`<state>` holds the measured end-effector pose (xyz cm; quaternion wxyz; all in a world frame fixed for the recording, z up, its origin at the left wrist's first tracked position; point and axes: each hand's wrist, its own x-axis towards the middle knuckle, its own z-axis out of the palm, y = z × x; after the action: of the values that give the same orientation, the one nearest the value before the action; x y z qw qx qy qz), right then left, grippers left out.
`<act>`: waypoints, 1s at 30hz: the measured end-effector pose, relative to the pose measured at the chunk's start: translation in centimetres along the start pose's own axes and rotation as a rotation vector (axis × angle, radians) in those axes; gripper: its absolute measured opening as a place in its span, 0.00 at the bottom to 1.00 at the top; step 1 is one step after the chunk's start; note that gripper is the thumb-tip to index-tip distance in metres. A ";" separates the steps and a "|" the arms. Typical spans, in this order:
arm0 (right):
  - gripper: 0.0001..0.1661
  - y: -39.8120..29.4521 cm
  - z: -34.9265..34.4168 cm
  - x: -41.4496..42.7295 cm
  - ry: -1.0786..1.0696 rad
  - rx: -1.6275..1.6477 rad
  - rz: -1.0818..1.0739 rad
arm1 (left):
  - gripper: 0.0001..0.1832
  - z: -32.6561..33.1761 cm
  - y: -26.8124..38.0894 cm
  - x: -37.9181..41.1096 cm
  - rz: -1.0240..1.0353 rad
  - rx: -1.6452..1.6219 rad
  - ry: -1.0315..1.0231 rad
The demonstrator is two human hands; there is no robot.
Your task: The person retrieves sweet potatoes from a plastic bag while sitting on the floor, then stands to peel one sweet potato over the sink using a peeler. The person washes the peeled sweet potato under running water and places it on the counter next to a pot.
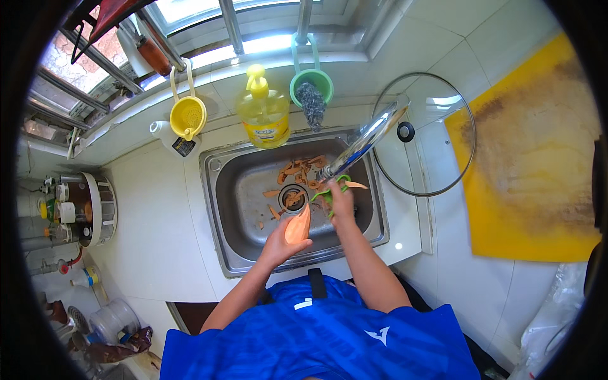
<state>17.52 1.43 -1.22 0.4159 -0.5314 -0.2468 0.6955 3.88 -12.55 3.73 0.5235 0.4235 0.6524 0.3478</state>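
My left hand [280,244] holds a peeled orange root vegetable, seemingly a sweet potato [298,227], over the near part of the steel sink [247,190]. To its right, my right hand [341,204] grips a green peeler [327,194]; a strip of peel [356,185] sticks out beside it. The peeler and the vegetable's tip are close together, and whether they touch cannot be told. Brownish-orange peelings [297,171] lie at the back of the sink and in and around the drain [293,197]. The chrome faucet [365,142] reaches over the sink just above my right hand.
Behind the sink stands a yellow dish soap bottle [263,118]. A green strainer [312,88] with a steel-wool scrubber and a yellow strainer [188,118] hang nearby. A glass lid [422,135] leans at the right, beside a yellow sheet [532,156]. A bottle rack [97,209] sits far left.
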 end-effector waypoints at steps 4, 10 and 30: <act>0.08 0.1 3.1 -2.8 -0.098 0.227 0.094 | 0.41 0.4 0.5 0.5 0.099 -0.382 0.052; 0.08 -2.6 4.6 -4.6 -0.192 0.062 0.110 | 0.34 0.4 1.7 0.1 -0.265 -0.950 -0.074; 0.11 -1.2 4.2 -4.7 -0.313 -0.532 -0.302 | 0.32 -0.7 0.7 0.5 -0.388 -0.859 -0.367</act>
<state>14.33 -1.48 3.53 0.3181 -0.4655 -0.5564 0.6104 3.26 -11.80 4.34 0.8113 0.0952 0.4144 0.4011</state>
